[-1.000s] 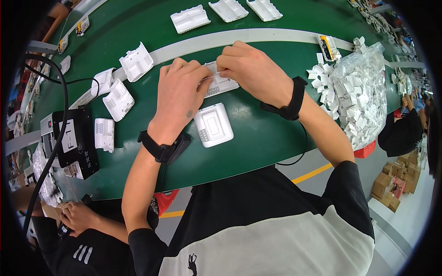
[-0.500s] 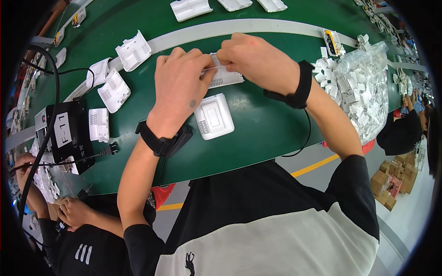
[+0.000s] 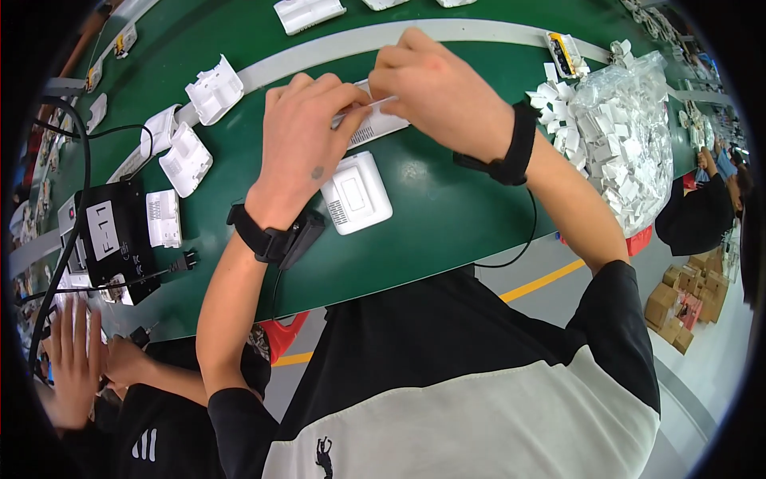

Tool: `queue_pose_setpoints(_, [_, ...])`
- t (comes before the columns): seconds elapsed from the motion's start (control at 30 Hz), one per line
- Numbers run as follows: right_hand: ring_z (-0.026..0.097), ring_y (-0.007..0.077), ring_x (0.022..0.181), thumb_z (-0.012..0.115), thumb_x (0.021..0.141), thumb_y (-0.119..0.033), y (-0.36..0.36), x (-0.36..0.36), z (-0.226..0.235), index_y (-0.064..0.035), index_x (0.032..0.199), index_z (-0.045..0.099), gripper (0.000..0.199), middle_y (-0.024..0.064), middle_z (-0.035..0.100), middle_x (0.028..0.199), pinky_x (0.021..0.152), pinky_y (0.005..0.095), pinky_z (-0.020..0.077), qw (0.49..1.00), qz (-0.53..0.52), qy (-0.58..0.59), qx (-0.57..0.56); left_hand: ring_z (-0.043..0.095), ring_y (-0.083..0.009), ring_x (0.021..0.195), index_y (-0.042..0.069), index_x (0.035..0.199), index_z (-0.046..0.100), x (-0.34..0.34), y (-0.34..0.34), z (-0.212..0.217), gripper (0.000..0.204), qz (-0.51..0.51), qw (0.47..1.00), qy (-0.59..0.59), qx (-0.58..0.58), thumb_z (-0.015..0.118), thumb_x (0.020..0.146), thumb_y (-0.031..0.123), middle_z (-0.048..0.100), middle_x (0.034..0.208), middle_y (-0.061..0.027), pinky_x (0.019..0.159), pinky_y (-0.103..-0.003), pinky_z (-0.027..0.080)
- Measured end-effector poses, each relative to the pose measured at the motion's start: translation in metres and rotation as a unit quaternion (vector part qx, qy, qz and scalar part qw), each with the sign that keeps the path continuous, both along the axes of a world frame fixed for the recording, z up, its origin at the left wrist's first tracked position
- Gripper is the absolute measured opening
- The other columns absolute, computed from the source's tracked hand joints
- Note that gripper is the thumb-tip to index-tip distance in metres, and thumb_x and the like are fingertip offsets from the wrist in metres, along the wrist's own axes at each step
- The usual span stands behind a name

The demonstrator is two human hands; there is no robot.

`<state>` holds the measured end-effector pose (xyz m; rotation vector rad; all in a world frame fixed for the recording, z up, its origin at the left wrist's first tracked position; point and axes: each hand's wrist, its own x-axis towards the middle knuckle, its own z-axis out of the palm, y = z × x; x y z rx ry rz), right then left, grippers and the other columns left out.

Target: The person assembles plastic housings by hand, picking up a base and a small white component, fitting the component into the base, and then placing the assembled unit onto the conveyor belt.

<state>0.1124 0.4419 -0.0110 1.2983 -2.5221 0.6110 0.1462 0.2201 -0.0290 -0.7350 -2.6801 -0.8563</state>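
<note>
My left hand [image 3: 302, 140] and my right hand [image 3: 439, 92] are close together over the green table, both with fingers pinched. A thin, clear strip [image 3: 382, 102] stretches between their fingertips; its exact kind cannot be made out. Just beneath it lies a white plastic housing part [image 3: 381, 128] with a vent grille, partly covered by my fingers. Nearer to me, a white rounded-square housing [image 3: 357, 194] with a raised panel and a grille lies on the table, touched by neither hand.
White shells [image 3: 215, 89] lie to the left, near a black box [image 3: 116, 239] with cables. At right stands a clear bag of small white parts [image 3: 618, 152], beside a part with yellow and black innards [image 3: 565, 56]. A co-worker's hand [image 3: 76, 359] is at lower left.
Both my hands stay pinched on the strip, which now shows longer between them. The view has shifted slightly. The co-worker's hand at lower left has lowered and spread its fingers.
</note>
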Motion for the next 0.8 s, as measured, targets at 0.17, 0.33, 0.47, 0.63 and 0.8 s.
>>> queue_pose_setpoints(0.17, [0.062,0.0329,0.089,0.075,0.082,0.001,-0.005,-0.013,0.008,-0.0036,0.091,0.073,0.010,0.0118,0.069,0.095,0.084,0.0415,0.0565,0.998,0.015,0.038,0.047,0.060,-0.0251,0.085,0.012,0.090,0.076,-0.003,0.001,-0.002,0.008,0.005,1.000,-0.023,0.012,0.082,0.089,0.017,0.068,0.086,0.0016,0.082,-0.040,0.042])
queue_pose_setpoints(0.33, [0.060,0.0316,0.096,0.077,0.085,-0.002,-0.003,-0.025,0.004,-0.0037,0.091,0.068,0.012,0.0096,0.064,0.096,0.085,0.0420,0.0527,0.990,0.082,-0.101,0.057,0.059,-0.0251,0.082,0.011,0.089,0.076,-0.002,0.009,-0.001,0.008,0.021,0.998,-0.065,0.017,0.082,0.087,0.016,0.066,0.085,0.0014,0.079,-0.039,0.043])
queue_pose_setpoints(0.47, [0.066,0.0352,0.097,0.076,0.083,0.004,-0.006,-0.025,-0.005,-0.0019,0.092,0.071,0.011,0.0131,0.069,0.095,0.087,0.0432,0.0568,0.987,0.089,-0.128,0.038,0.059,-0.0255,0.080,0.010,0.089,0.075,-0.002,0.006,-0.001,0.009,0.007,0.999,-0.053,0.008,0.082,0.087,0.015,0.065,0.083,-0.0006,0.077,-0.039,0.044])
queue_pose_setpoints(0.63, [0.061,0.0325,0.095,0.077,0.087,-0.002,-0.006,-0.024,-0.011,-0.0030,0.095,0.068,0.012,0.0106,0.064,0.095,0.086,0.0436,0.0524,0.988,0.080,-0.131,0.017,0.060,-0.0265,0.081,0.009,0.089,0.074,-0.005,0.004,0.001,0.010,-0.007,0.999,-0.039,-0.008,0.083,0.087,0.015,0.064,0.083,-0.0028,0.078,-0.041,0.045])
queue_pose_setpoints(0.8, [0.059,0.0318,0.096,0.078,0.089,-0.006,-0.006,-0.030,0.004,-0.0042,0.107,0.069,0.019,0.0097,0.062,0.094,0.086,0.0432,0.0508,0.987,0.073,-0.123,0.077,0.065,-0.0309,0.083,0.007,0.091,0.075,-0.004,0.007,0.003,0.011,0.005,0.998,-0.062,0.017,0.081,0.088,0.015,0.067,0.086,-0.0067,0.077,-0.044,0.050])
